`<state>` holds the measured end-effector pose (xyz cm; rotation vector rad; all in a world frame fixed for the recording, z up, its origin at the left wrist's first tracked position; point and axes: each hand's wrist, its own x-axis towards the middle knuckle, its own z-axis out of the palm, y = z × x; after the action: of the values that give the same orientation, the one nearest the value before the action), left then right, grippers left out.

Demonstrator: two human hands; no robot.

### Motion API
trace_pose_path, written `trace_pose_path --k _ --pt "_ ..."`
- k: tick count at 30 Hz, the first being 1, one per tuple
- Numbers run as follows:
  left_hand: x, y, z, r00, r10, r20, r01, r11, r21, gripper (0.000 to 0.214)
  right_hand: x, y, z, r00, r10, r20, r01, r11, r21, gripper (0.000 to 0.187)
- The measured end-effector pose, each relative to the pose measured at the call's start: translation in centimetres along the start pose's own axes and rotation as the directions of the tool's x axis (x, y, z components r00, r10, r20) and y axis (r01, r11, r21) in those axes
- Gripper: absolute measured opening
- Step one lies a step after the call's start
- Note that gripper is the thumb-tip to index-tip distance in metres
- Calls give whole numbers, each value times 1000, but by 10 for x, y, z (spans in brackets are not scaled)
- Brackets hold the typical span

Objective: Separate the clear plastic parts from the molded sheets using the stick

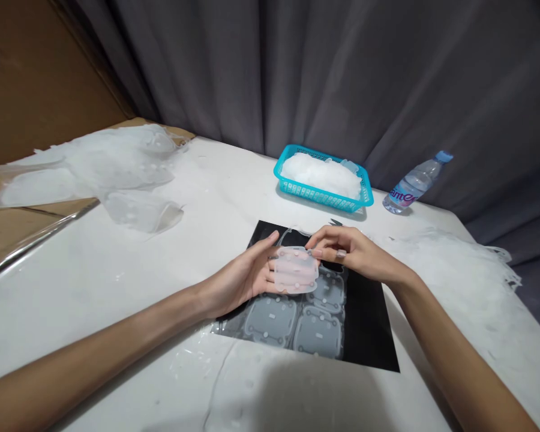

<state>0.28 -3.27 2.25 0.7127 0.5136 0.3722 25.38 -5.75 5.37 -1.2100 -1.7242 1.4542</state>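
A thin, translucent, frosted plastic piece [296, 271] with a scalloped outline and small round dots lies across the fingers of my left hand [247, 273]. That hand is palm up, fingers stretched out behind the piece, thumb raised apart from it. My right hand [346, 252] pinches the piece's upper right edge between thumb and fingertips. Beneath both hands a clear sheet of similar moulded pieces [270, 321] lies on a black mat [371, 330]. The upper part of that sheet is partly hidden by my hands.
A turquoise basket [317, 200] full of whitish translucent pieces stands at the back. Right of it is a water bottle [402, 191]. Dark pointed tips [336, 222] show behind my right hand. Clear plastic heaps lie left [117, 159] and right [463, 282] on the white table [216, 180].
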Motion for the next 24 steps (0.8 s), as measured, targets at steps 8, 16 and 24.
trace_pose_path --k 8,16,24 --pt "-1 1 1 1000 13 9 -14 999 41 68 2 1 4 995 -102 -25 99 990 -102 17" --pt "-2 -9 -4 979 204 3 -187 890 416 73 -2 3 0 989 -117 -90 95 971 -218 23" --pt "-8 -12 -17 937 129 326 -318 -83 945 74 47 -22 -79 832 -352 -429 87 846 -526 24"
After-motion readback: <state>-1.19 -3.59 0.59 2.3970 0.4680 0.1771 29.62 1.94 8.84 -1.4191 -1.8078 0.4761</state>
